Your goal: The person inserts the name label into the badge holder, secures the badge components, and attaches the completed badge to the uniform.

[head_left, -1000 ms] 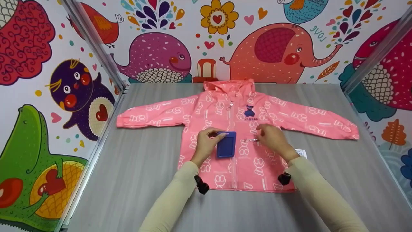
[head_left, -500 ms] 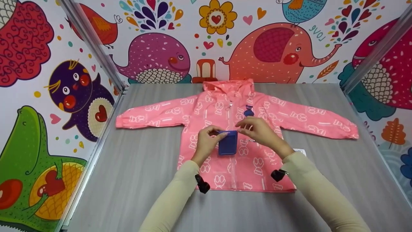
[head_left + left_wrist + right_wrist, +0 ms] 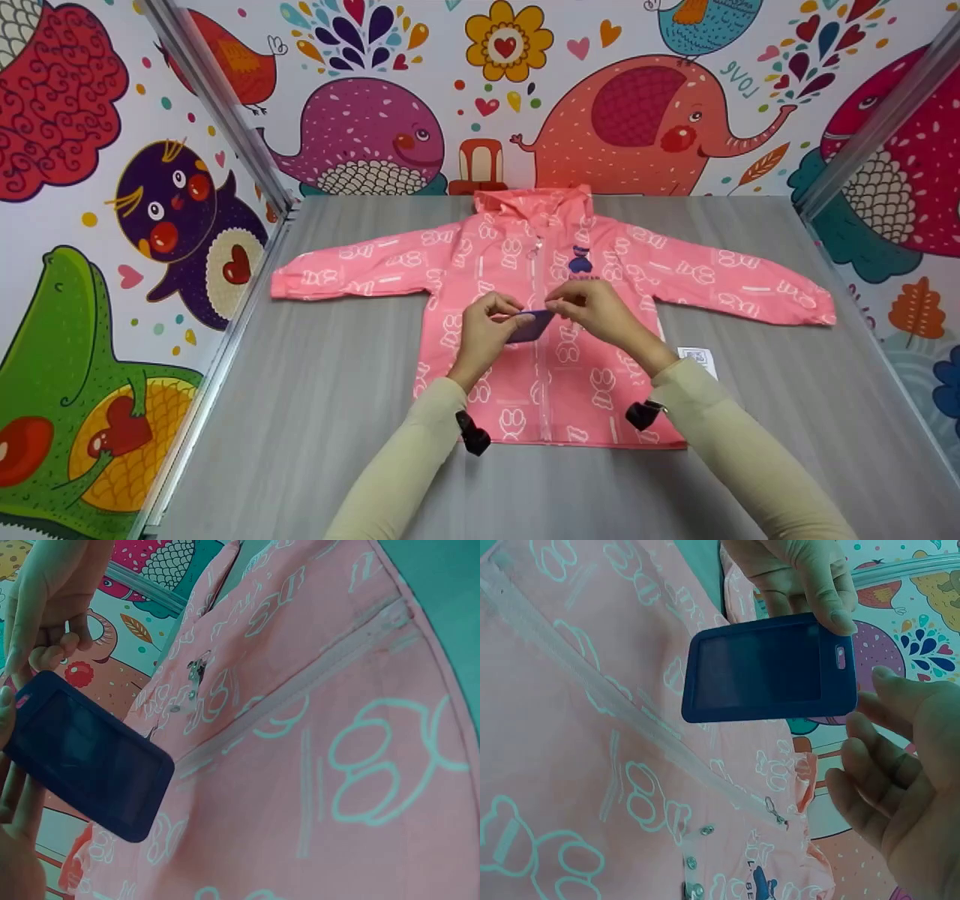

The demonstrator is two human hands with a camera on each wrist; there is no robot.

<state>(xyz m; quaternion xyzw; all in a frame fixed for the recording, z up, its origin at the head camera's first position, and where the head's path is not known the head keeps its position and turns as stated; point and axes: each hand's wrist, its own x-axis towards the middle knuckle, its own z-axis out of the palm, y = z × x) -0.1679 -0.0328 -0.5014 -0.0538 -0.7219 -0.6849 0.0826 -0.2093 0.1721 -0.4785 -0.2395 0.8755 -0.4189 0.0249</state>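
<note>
My left hand [image 3: 484,334] pinches a dark blue badge holder [image 3: 529,327] by its slotted end, thumb on the frame, above a pink jacket [image 3: 510,390]. In the right wrist view the badge holder [image 3: 757,671] shows a clear window and a small slot [image 3: 841,658]. My right hand [image 3: 594,306] is at the slotted end, its fingertips right at the corner; its thumb stands off the frame and the other fingers are loosely bent. A small metal clip with snap buttons [image 3: 196,675] lies on the jacket, hidden behind the right hand in the head view.
The jacket lies face up, sleeves spread, on a grey wood-grain table [image 3: 330,420]. A white paper tag [image 3: 697,361] sticks out at its right side. Printed cartoon panels [image 3: 375,135] wall the back and sides. A metal zipper pull [image 3: 775,810] lies near the collar.
My right hand has left the clip on the jacket and moved left to the badge holder's corner. The badge holder has tilted until it looks nearly flat in the head view.
</note>
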